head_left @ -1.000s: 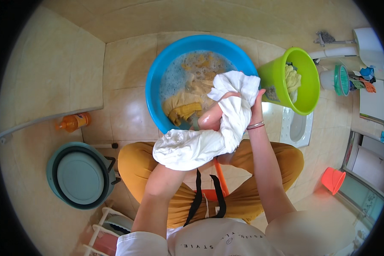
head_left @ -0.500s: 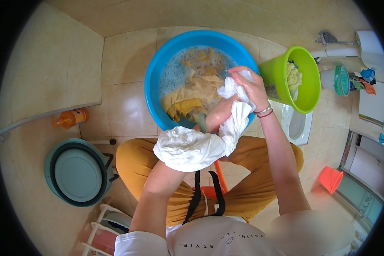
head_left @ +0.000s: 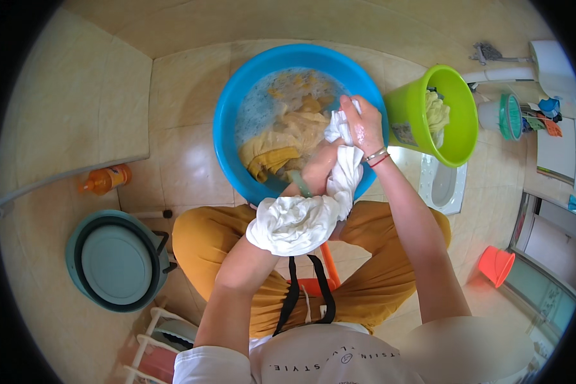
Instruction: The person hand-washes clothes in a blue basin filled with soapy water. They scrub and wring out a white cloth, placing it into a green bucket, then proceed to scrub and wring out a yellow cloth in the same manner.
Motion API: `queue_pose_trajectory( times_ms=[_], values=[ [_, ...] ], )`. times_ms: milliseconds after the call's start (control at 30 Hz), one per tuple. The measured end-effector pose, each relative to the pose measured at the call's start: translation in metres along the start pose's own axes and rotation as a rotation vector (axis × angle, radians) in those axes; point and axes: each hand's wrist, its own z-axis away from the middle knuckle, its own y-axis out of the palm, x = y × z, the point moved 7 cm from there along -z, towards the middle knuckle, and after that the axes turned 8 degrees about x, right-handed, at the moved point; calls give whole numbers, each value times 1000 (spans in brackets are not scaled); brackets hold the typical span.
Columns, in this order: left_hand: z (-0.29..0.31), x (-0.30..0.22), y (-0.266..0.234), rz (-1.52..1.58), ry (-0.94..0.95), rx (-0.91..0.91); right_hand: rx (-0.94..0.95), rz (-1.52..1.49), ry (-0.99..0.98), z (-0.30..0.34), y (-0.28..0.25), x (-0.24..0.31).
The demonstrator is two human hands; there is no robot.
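A wet white garment (head_left: 294, 224) is draped over my left forearm, and its twisted length runs up to both hands above the near right part of a blue basin (head_left: 227, 169). My right hand (head_left: 365, 125) is closed round the upper end of the cloth. Just below it, my left hand (head_left: 323, 165), with a green bangle at the wrist, is closed on the same garment; its fingers are partly hidden by the cloth. In the basin, tan and yellow clothes (head_left: 278, 144) soak in foamy water.
A lime green bucket (head_left: 406, 118) holding clothes stands right of the basin, by a white squat toilet (head_left: 443, 185). To the left are an orange bottle (head_left: 105, 179), a grey-green folding basin (head_left: 116, 262) and a white rack (head_left: 144, 342). A red bucket (head_left: 496, 266) sits far right.
My right hand has turned over, its back now showing, and shifted slightly left with the cloth. The length between my hands looks more tightly twisted, and the draped part has bunched up.
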Motion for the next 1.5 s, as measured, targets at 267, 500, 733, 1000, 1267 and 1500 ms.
queue_pose_trajectory(
  times_ms=[267, 500, 733, 1000, 1267, 1500],
  values=[
    [4, -17, 23, -173, -101, -25, 495, -677, 339, 2, 18, -31],
    [12, -12, 40, 64, -284, -35, 814, -1081, 120, 5, -6, -14],
    [26, -22, 62, -59, -347, 57, 752, -838, 154, 7, -11, 22],
    [5, -18, 53, -428, -29, 132, 628, -450, 96, 4, 4, 23],
    [-8, -8, 31, -680, 24, 51, 492, -170, 10, 4, 10, 17],
    [-8, 2, 16, -794, -34, -32, 413, -6, -3, 8, 11, 16]
  ],
)
